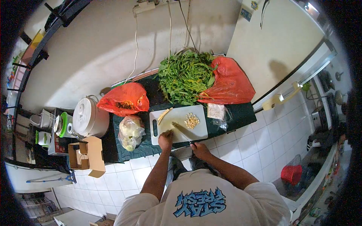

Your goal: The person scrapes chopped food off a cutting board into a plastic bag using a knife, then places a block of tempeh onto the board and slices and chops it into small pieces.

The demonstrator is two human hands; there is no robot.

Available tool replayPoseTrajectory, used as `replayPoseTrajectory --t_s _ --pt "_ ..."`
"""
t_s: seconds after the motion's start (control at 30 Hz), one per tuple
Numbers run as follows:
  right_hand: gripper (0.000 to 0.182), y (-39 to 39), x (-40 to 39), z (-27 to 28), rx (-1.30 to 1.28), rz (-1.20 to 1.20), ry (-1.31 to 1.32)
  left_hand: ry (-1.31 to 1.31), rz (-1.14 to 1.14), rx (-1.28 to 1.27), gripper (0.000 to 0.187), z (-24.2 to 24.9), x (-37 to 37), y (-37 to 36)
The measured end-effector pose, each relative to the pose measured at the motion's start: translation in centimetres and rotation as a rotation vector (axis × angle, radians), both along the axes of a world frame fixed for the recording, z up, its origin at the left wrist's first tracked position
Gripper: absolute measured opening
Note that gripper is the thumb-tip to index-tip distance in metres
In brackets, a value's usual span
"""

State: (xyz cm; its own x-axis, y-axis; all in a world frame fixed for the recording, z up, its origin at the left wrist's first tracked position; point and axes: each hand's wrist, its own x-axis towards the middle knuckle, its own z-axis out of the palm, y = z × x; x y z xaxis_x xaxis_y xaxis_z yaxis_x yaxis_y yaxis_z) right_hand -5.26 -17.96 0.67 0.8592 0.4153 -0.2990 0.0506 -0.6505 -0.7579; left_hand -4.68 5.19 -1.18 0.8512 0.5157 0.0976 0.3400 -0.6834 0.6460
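Note:
A white cutting board (201,130) lies on the dark green cloth. My right hand (200,150) is closed round the handle of a knife (181,132), whose blade points up and left over the board. Over the board's lower left part, my left hand (165,139) is closed near the knife tip; what it holds, if anything, is too small to make out. Chopped pale pieces (191,120) form a pile on the board's right side. Several pale yellow strips (164,115) lie at its upper left, beside the handle slot.
Leafy greens (184,77) and a red bag (232,83) stand behind the board. Left are an open red bag (126,98), a clear bag of pale vegetables (131,132), a white rice cooker (88,116) and a cardboard box (94,154). A wrapped pale block (216,112) lies right.

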Motion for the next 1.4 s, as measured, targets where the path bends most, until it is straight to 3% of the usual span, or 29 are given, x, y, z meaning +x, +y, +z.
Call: replayPoseTrajectory --t_s 0.13,0.2,0.3,0.4,0.63,0.7,0.93,1.0,1.13,1.23,1.3,1.4 --pt "0.047 -0.2 -0.6 1.5 -0.076 0.031 -0.027 0.008 -0.007 -0.003 0.042 0.7 0.2 0.0" --pt "0.048 -0.4 -0.3 2.1 -0.106 0.093 0.039 0.218 0.02 -0.038 0.024 1.1 0.3 0.0" --pt "0.047 -0.2 -0.2 1.7 -0.06 0.058 0.05 0.112 0.027 -0.075 0.022 0.8 0.0 0.0" --pt "0.046 -0.2 -0.7 1.2 -0.038 0.059 -0.073 0.078 -0.024 -0.059 0.022 -0.2 0.0 0.4" --pt "0.041 -0.1 0.2 1.9 0.01 -0.001 -0.009 0.059 0.003 -0.084 0.022 1.2 -0.1 0.0" --pt "0.038 0.0 0.2 1.9 -0.016 0.01 0.024 0.219 0.062 -0.016 0.025 1.6 0.2 -0.1" --pt "0.039 -0.6 -0.3 1.3 -0.031 0.095 0.003 0.231 0.025 -0.068 0.029 1.2 -0.1 0.4" --pt "0.04 -0.1 -0.5 0.3 -0.027 -0.043 -0.106 0.188 0.082 -0.072 0.029 1.6 -0.4 0.0" --pt "0.039 -0.6 -0.1 0.7 -0.028 0.069 -0.106 0.088 -0.042 0.029 0.029 0.1 -0.4 0.6" --pt "0.039 -0.8 -0.3 0.4 -0.016 0.091 -0.027 0.267 0.038 0.074 0.028 -0.2 -0.3 0.4" --pt "0.038 -0.7 -0.4 0.4 -0.029 0.107 -0.172 0.1 -0.07 0.072 0.028 -0.6 -0.5 0.8" --pt "0.038 -0.2 -0.1 0.2 -0.013 0.02 -0.055 0.042 -0.139 0.19 0.026 -1.3 -0.6 1.1"
